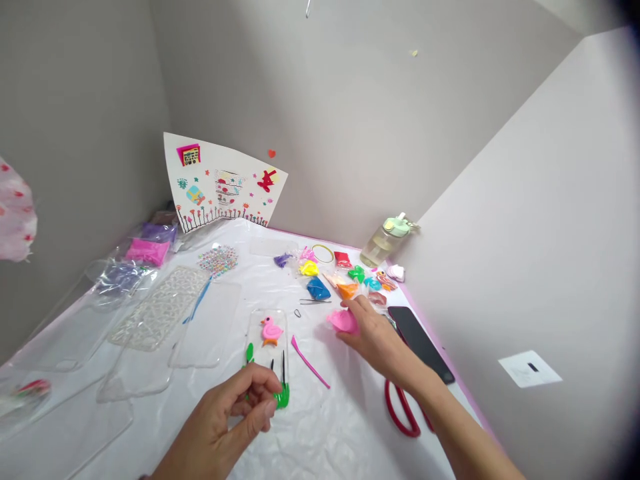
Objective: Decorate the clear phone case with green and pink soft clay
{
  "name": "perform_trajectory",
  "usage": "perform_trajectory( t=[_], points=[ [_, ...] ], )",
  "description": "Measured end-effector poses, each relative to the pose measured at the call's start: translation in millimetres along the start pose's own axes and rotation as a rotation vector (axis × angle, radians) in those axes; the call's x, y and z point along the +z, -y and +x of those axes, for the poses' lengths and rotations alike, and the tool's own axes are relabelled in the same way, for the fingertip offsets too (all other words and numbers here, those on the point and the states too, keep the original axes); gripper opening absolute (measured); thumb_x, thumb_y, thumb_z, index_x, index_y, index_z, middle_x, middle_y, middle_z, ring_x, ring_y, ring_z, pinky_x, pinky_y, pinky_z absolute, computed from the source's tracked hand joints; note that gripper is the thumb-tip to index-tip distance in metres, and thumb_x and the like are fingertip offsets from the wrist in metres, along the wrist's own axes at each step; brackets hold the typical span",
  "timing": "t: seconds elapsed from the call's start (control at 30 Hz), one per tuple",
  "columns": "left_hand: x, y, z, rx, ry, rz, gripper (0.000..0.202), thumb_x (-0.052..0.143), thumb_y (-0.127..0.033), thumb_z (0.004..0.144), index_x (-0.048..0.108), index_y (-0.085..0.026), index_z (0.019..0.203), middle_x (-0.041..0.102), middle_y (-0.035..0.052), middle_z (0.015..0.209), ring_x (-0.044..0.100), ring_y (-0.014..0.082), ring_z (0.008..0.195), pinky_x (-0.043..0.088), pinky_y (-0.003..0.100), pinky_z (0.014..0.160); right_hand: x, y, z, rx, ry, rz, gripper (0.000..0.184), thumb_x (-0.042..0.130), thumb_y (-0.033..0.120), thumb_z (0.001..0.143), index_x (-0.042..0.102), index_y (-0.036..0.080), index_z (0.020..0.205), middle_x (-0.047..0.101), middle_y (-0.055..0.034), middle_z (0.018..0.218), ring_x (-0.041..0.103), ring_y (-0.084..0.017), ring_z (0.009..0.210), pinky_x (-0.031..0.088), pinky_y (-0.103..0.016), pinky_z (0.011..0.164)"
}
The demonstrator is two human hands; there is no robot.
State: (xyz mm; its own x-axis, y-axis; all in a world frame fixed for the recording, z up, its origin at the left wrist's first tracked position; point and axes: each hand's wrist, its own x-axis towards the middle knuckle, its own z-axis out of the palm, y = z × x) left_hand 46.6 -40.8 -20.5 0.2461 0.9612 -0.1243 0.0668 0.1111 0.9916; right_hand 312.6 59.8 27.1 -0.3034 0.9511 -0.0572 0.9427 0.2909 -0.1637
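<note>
My right hand (375, 337) grips a pink packet of modelling clay (343, 321) between thumb and fingers, on the right of the table. My left hand (240, 410) hovers over the lower end of a clear phone case (255, 317), its fingers curled towards the thumb; whatever they may pinch is too small to make out. On the case sits a pink clay duck (271, 332) with an orange base. Green clay grass (283, 397) and thin black stems lie below the duck, partly hidden by my left hand. A pink modelling tool (310, 363) rests between the hands.
Clay packets, among them blue (318, 288) and orange (347, 291), lie beyond my right hand. Red-handled scissors (401, 412) and a black phone (421, 343) flank my right forearm. A water bottle (385, 241) stands behind. Several clear cases (207, 333) and beads (219, 259) spread leftward.
</note>
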Motion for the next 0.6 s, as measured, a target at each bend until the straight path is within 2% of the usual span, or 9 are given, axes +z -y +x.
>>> perform_trajectory(
  t=[0.07, 0.13, 0.2, 0.27, 0.37, 0.43, 0.53, 0.6],
  points=[
    [-4.7, 1, 1, 0.011, -0.044, 0.01, 0.02, 0.059, -0.045, 0.09, 0.067, -0.027, 0.093, 0.063, -0.0029, 0.074, 0.062, 0.0163, 0.071, 0.05, 0.025, 0.072, 1, 21, -19, -0.058, -0.005, 0.065, 0.031, 0.067, 0.025, 0.091, 0.053, 0.024, 0.119, 0.059, -0.0066, 0.118, 0.065, -0.021, 0.097, 0.051, -0.031, 0.082],
    [-13.3, 0, 2, 0.024, -0.115, 0.034, 0.022, 0.059, -0.048, 0.091, 0.066, -0.028, 0.097, 0.065, -0.0027, 0.074, 0.063, 0.0173, 0.074, 0.05, 0.024, 0.072, 9, 41, -39, -0.162, -0.033, 0.258, 0.028, 0.068, 0.022, 0.091, 0.051, 0.025, 0.113, 0.061, -0.0047, 0.113, 0.064, -0.019, 0.095, 0.051, -0.029, 0.08],
    [-22.8, -2, 3, 0.041, -0.206, 0.062, 0.025, 0.057, -0.051, 0.092, 0.064, -0.028, 0.1, 0.065, -0.003, 0.073, 0.063, 0.0176, 0.075, 0.05, 0.023, 0.073, 22, 57, -56, -0.239, -0.084, 0.374, 0.045, 0.073, 0.026, 0.089, 0.045, 0.026, 0.124, 0.062, -0.005, 0.114, 0.064, -0.021, 0.097, 0.051, -0.031, 0.081],
    [-28.4, -4, 3, 0.058, -0.236, 0.099, 0.027, 0.054, -0.053, 0.094, 0.063, -0.027, 0.095, 0.062, -0.0035, 0.07, 0.062, 0.0169, 0.072, 0.049, 0.022, 0.071, 36, 67, -68, -0.27, -0.1, 0.43, 0.045, 0.072, 0.032, 0.09, 0.044, 0.028, 0.126, 0.063, -0.0031, 0.106, 0.063, -0.021, 0.088, 0.05, -0.031, 0.074],
    [-24.7, -6, 3, 0.055, -0.112, 0.166, 0.033, 0.05, -0.051, 0.096, 0.062, -0.025, 0.08, 0.058, -0.0035, 0.069, 0.059, 0.0156, 0.069, 0.047, 0.022, 0.067, 51, 72, -74, -0.318, -0.105, 0.465, 0.019, 0.06, 0.031, 0.097, 0.049, 0.025, 0.111, 0.06, -0.0008, 0.09, 0.058, -0.018, 0.075, 0.043, -0.028, 0.063],
    [-16.7, -5, 3, 0.051, -0.003, 0.211, 0.03, 0.052, -0.048, 0.096, 0.063, -0.024, 0.08, 0.06, -0.0031, 0.074, 0.06, 0.0158, 0.072, 0.047, 0.022, 0.069, 53, 72, -74, -0.347, -0.106, 0.482, 0.005, 0.053, 0.027, 0.099, 0.05, 0.024, 0.101, 0.059, -0.0003, 0.085, 0.056, -0.017, 0.073, 0.04, -0.027, 0.062],
    [-6.5, -1, 4, 0.048, 0.096, 0.255, 0.022, 0.056, -0.043, 0.094, 0.065, -0.025, 0.085, 0.064, -0.0022, 0.081, 0.063, 0.0171, 0.079, 0.048, 0.023, 0.074, 52, 71, -73, -0.346, -0.08, 0.487, 0.005, 0.051, 0.025, 0.099, 0.049, 0.024, 0.095, 0.059, 0.0001, 0.084, 0.057, -0.017, 0.072, 0.039, -0.026, 0.06],
    [-4.4, 1, 5, 0.029, 0.125, 0.254, 0.023, 0.056, -0.042, 0.094, 0.063, -0.024, 0.082, 0.064, -0.0023, 0.08, 0.063, 0.0169, 0.078, 0.048, 0.023, 0.074, 52, 71, -74, -0.311, -0.042, 0.493, 0.011, 0.055, 0.03, 0.099, 0.048, 0.024, 0.094, 0.06, 0.0005, 0.085, 0.057, -0.016, 0.071, 0.04, -0.025, 0.06]
  ],
)
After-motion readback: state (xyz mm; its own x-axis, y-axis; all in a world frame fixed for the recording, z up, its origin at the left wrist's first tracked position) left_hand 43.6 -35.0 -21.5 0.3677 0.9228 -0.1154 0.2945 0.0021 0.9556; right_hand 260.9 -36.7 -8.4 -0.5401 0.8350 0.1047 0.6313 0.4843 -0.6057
